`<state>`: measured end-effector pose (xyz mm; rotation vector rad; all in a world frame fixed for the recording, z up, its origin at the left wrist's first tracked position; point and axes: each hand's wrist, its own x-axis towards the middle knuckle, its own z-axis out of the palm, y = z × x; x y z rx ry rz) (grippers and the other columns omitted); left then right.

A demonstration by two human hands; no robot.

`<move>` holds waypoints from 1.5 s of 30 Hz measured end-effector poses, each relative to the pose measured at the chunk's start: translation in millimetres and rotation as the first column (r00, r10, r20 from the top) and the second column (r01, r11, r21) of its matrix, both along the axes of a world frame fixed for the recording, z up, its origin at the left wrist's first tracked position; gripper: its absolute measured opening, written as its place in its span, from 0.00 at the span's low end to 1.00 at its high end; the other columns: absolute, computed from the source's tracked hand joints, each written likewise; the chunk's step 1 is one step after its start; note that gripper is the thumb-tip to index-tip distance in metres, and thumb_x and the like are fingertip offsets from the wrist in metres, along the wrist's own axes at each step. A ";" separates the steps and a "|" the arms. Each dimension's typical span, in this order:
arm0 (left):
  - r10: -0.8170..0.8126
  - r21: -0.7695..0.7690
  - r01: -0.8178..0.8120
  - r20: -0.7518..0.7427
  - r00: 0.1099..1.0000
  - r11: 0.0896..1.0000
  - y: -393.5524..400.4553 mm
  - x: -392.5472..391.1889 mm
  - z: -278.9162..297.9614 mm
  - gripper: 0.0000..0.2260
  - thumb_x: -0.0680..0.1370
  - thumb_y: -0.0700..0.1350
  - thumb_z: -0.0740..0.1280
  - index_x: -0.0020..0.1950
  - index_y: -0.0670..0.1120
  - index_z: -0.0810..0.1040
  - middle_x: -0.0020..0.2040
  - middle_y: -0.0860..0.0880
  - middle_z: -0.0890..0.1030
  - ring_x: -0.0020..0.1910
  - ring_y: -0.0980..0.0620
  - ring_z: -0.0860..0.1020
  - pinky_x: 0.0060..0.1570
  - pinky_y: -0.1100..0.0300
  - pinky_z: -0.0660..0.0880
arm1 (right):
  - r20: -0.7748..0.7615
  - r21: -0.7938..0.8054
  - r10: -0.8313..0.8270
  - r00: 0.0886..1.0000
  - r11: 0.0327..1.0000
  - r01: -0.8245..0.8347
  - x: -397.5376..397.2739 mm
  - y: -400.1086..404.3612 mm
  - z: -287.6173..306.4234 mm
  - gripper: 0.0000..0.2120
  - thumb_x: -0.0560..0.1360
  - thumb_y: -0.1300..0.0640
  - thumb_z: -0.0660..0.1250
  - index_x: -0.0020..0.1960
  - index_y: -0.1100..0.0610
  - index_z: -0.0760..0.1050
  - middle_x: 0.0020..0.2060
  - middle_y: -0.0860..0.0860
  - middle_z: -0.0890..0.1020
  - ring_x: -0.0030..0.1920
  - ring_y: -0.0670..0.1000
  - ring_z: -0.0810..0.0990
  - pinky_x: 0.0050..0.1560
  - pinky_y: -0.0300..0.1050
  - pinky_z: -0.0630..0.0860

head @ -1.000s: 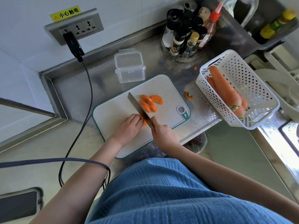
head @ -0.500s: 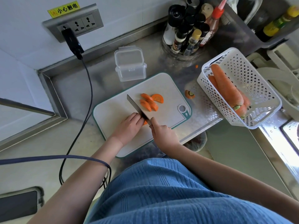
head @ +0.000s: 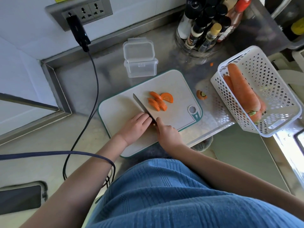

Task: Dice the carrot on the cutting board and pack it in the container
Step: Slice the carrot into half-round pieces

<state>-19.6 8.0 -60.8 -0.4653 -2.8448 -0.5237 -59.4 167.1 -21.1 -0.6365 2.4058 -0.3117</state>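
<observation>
The right hand [head: 167, 135] gripped the knife [head: 144, 108] by its handle, with one finger lying along the top of the blade. The left hand [head: 135, 127] had its fingers curled down on a piece of carrot [head: 152, 124], which was almost hidden under them, right next to the blade. Some cut carrot slices [head: 158, 102] lay on the cutting board [head: 115, 112], on the far side of the knife. The clear container [head: 139, 67] stood on the counter [head: 92, 83] just behind the board, with its lid open. A white basket [head: 271, 96] with whole carrots [head: 241, 86] sat off to the right.
</observation>
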 end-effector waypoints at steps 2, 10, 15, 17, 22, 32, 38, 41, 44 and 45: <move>0.003 0.007 -0.003 -0.021 1.000 1.000 -0.1 -1.0 -1.2 0.09 0.75 0.35 0.58 0.49 0.37 0.76 0.45 0.41 0.78 0.50 0.46 0.72 0.50 0.51 0.78 | 0.017 0.023 -0.003 1.000 1.000 0.002 -2.4 -4.4 -2.2 0.18 0.77 0.67 0.55 0.63 0.54 0.56 0.37 0.58 0.76 0.39 0.62 0.79 0.37 0.54 0.76; 0.010 -0.002 -0.010 -0.048 0.999 1.000 1.6 -2.0 0.4 0.08 0.74 0.35 0.57 0.53 0.40 0.69 0.46 0.41 0.80 0.51 0.46 0.70 0.48 0.53 0.78 | -0.014 0.013 -0.012 1.000 1.000 0.012 -5.6 -8.5 -4.4 0.19 0.77 0.65 0.55 0.65 0.53 0.56 0.42 0.60 0.79 0.41 0.63 0.79 0.38 0.53 0.75; 0.026 -0.018 -0.027 -0.034 0.999 0.999 2.4 -1.5 4.1 0.08 0.74 0.34 0.57 0.50 0.39 0.72 0.45 0.41 0.78 0.50 0.46 0.71 0.48 0.52 0.78 | -0.048 -0.001 0.019 0.999 1.000 -0.019 -14.2 -6.1 -1.5 0.10 0.80 0.61 0.55 0.59 0.53 0.60 0.41 0.59 0.79 0.40 0.62 0.79 0.36 0.51 0.74; 0.033 -0.030 -0.034 -0.026 0.999 0.999 3.7 -0.9 5.8 0.08 0.74 0.34 0.57 0.49 0.39 0.73 0.44 0.41 0.78 0.49 0.45 0.72 0.47 0.52 0.79 | -0.060 0.005 0.044 0.997 0.999 -0.044 -18.1 -5.1 0.7 0.07 0.81 0.59 0.55 0.58 0.54 0.61 0.42 0.59 0.79 0.41 0.62 0.79 0.36 0.50 0.71; 0.070 -0.024 -0.070 -0.004 0.998 0.997 6.3 0.7 6.0 0.07 0.72 0.33 0.60 0.47 0.37 0.76 0.44 0.40 0.77 0.48 0.45 0.72 0.43 0.50 0.79 | -0.067 -0.002 0.035 0.997 0.999 -0.036 -19.8 0.8 7.2 0.18 0.82 0.57 0.53 0.71 0.48 0.59 0.43 0.60 0.79 0.43 0.62 0.80 0.39 0.50 0.71; 0.081 -0.064 -0.079 0.026 0.996 0.995 7.7 11.5 6.7 0.16 0.64 0.31 0.75 0.49 0.37 0.78 0.48 0.41 0.78 0.50 0.45 0.73 0.47 0.54 0.77 | -0.080 -0.103 -0.133 0.988 0.987 0.124 -20.4 18.4 12.1 0.20 0.83 0.52 0.51 0.74 0.47 0.58 0.40 0.60 0.79 0.41 0.62 0.79 0.37 0.49 0.71; 0.073 -0.106 -0.064 0.085 0.994 0.992 5.4 12.2 9.8 0.12 0.66 0.33 0.71 0.48 0.39 0.77 0.46 0.42 0.77 0.48 0.46 0.70 0.40 0.52 0.78 | -0.080 -0.129 -0.119 0.990 0.986 0.108 -12.6 17.9 15.1 0.15 0.82 0.53 0.52 0.68 0.52 0.63 0.34 0.56 0.74 0.35 0.61 0.77 0.33 0.47 0.68; 0.035 -0.127 -0.022 0.098 0.995 0.992 1.7 9.9 10.3 0.07 0.72 0.36 0.65 0.49 0.39 0.76 0.46 0.43 0.76 0.47 0.45 0.71 0.41 0.52 0.77 | -0.056 -0.157 -0.129 0.990 0.980 0.118 -7.4 15.1 19.7 0.09 0.82 0.53 0.52 0.59 0.55 0.64 0.33 0.56 0.74 0.33 0.60 0.75 0.32 0.47 0.67; -0.003 -0.156 0.018 0.098 0.995 0.988 -1.4 3.9 9.3 0.05 0.73 0.37 0.61 0.47 0.39 0.75 0.44 0.42 0.76 0.45 0.45 0.70 0.39 0.51 0.78 | -0.043 -0.180 -0.126 0.991 0.977 0.116 -2.6 10.9 24.8 0.08 0.83 0.52 0.51 0.54 0.56 0.63 0.32 0.56 0.74 0.33 0.61 0.76 0.31 0.49 0.70; 0.015 -0.147 -0.001 0.091 0.996 0.989 -2.0 0.9 9.5 0.05 0.74 0.38 0.60 0.46 0.39 0.74 0.43 0.42 0.75 0.45 0.45 0.70 0.38 0.51 0.77 | -0.041 -0.178 -0.122 0.992 0.978 0.113 -1.8 9.5 25.5 0.08 0.83 0.51 0.51 0.53 0.56 0.63 0.32 0.57 0.74 0.33 0.61 0.76 0.32 0.50 0.71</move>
